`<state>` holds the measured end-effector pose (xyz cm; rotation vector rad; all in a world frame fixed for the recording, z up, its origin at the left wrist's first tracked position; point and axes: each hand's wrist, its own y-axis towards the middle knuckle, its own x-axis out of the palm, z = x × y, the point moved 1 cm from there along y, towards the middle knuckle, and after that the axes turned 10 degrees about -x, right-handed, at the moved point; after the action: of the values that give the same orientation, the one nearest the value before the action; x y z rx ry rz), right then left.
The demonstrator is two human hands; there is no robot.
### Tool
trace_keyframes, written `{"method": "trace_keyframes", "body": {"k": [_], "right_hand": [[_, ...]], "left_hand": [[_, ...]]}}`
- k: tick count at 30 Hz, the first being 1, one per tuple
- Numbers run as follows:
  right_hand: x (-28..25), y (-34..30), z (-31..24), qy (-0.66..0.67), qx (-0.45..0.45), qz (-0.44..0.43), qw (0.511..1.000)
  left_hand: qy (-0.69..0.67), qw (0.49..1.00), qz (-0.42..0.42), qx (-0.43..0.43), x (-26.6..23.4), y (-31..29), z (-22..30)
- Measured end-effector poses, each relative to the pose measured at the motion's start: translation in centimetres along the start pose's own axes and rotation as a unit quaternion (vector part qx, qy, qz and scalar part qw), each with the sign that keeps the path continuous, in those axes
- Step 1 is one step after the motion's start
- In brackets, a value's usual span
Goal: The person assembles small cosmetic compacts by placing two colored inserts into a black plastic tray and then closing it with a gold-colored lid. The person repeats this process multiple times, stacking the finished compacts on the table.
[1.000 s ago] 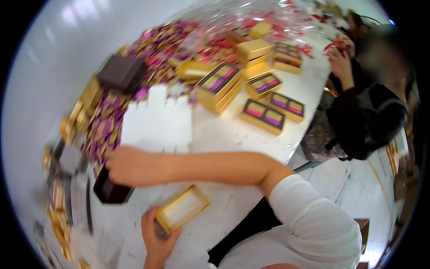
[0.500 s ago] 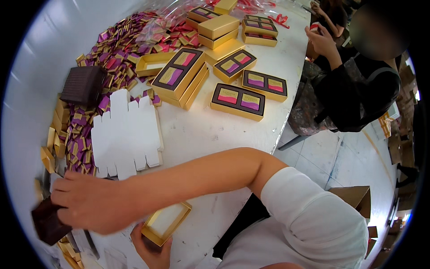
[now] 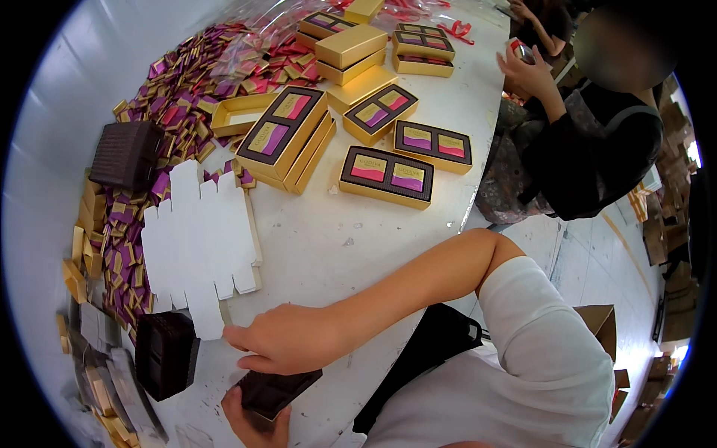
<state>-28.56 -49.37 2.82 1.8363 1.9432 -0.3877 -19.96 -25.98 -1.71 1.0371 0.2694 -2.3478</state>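
Note:
Near the table's lower edge, my left hand [image 3: 254,422] grips a small gold box from below. A dark brown plastic tray insert [image 3: 276,390] lies over the box's opening and hides most of it. My right hand [image 3: 295,340] reaches across above, its fingers bent at the insert's far edge; part of its grip is hidden. Left of it, a stack of dark brown tray inserts [image 3: 164,355] stands tilted on the table. Just beyond my right hand are flat white die-cut cartons [image 3: 202,231].
Gold boxes [image 3: 385,175] with wrapped chocolates stand farther off, some stacked. A large heap of purple, pink and gold chocolates [image 3: 179,97] lies along the wall, beside another brown insert stack [image 3: 127,155]. Across the table corner sits another person [image 3: 597,157]. Gold box parts [image 3: 75,280] lie at left.
My right hand has come from the far left to above my left hand. A brown insert now covers the gold box, and an insert stack stands nearer on the table.

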Motion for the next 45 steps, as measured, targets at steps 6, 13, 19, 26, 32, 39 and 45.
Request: {"method": "trace_keyframes", "body": {"k": [6, 13, 19, 26, 32, 39, 45], "right_hand": [[-2.6, -2.4, -0.2, -0.101, -0.331, -0.001, 0.938], [-2.2, -2.1, 0.1, -0.211, -0.326, -0.113, 0.915], [-0.7, -2.3, 0.6, -0.190, -0.304, -0.083, 0.930], [-3.3, -2.1, 0.5, 0.050, -0.245, -0.200, 0.947], [-2.5, -1.5, 0.6, -0.054, -0.276, -0.175, 0.944], [0.0, -3.7, 0.8, -0.341, -0.352, -0.132, 0.862], [2.1, -5.6, -0.9, -0.430, -0.277, -0.143, 0.847]], "left_hand": [[-0.070, 0.997, -0.017, -0.030, -0.3, 0.4, 0.6], [-0.152, 0.983, -0.039, -0.095, -0.2, 0.1, -0.4], [-0.135, 0.987, -0.035, -0.080, 0.2, -0.1, -1.0], [-0.011, 1.000, -0.017, 0.022, -1.3, 0.9, 1.2], [-0.041, 0.998, -0.036, 0.036, -2.0, 1.8, 1.7], [-0.044, 0.998, -0.031, 0.032, -2.1, 1.8, 1.4], [-0.043, 0.998, -0.035, 0.022, -1.9, 1.6, 1.1]]}}
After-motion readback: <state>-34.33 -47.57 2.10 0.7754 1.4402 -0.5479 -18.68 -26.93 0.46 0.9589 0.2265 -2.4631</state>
